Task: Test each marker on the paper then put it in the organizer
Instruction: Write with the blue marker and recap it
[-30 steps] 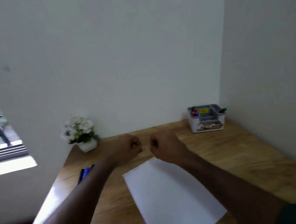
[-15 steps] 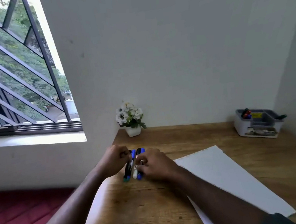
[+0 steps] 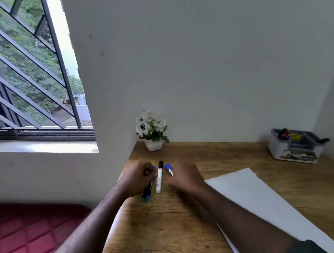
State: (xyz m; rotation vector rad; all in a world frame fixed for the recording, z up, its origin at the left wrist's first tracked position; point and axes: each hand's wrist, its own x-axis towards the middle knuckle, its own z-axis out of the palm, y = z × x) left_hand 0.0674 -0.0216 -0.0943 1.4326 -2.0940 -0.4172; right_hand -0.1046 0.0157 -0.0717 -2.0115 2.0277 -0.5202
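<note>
Left hand: curled into a fist over a dark marker, gripping it, teal end poking out nearer the camera.
Right hand: back turned up, fingers bent down around a blue-capped marker; grip or mere touch, cannot tell.
White marker: black cap at far end, flat on the desk between both hands, untouched.
Paper: right of the hands, under the right forearm.
Organizer: far right corner, already holding a few markers.
Flower pot: far, against the wall.
Desk: wooden.
</note>
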